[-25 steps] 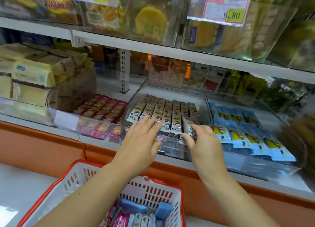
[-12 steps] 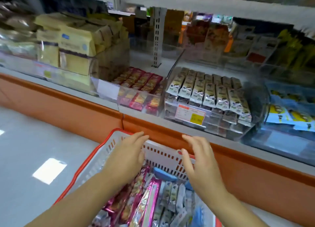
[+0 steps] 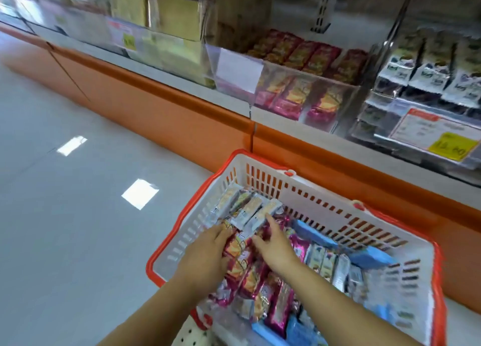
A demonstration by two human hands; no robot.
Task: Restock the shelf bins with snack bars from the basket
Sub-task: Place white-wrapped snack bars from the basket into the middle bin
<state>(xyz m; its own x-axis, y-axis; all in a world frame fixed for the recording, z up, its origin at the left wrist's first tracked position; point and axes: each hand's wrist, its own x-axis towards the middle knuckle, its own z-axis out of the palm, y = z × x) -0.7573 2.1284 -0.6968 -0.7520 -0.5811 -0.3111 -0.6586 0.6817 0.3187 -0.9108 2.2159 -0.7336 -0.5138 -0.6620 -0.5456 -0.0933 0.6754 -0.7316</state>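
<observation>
A white basket with an orange rim (image 3: 325,197) stands on the floor below the shelf, holding several kinds of snack bars. My left hand (image 3: 205,254) lies on the pink snack bars (image 3: 244,275) at the basket's left side, its fingers curled down onto them. Just to the right, my right hand (image 3: 276,244) has thumb and fingers spread, with the forefinger touching a silver bar (image 3: 247,210). White-and-brown bars (image 3: 322,262) and blue packs (image 3: 369,257) fill the basket's right half. On the shelf, a clear bin (image 3: 299,96) holds matching pink bars.
A second clear bin (image 3: 429,67) of white-and-dark bars with a price tag (image 3: 432,135) stands to the right on the shelf. Yellow packages (image 3: 177,15) fill the bins to the left. An orange base panel (image 3: 169,106) runs under the shelf. Grey floor (image 3: 78,189) spreads left.
Both hands left the middle shelf bin, came down over the basket's rim, and now rest on the bars inside. My view has tilted down and left toward the basket.
</observation>
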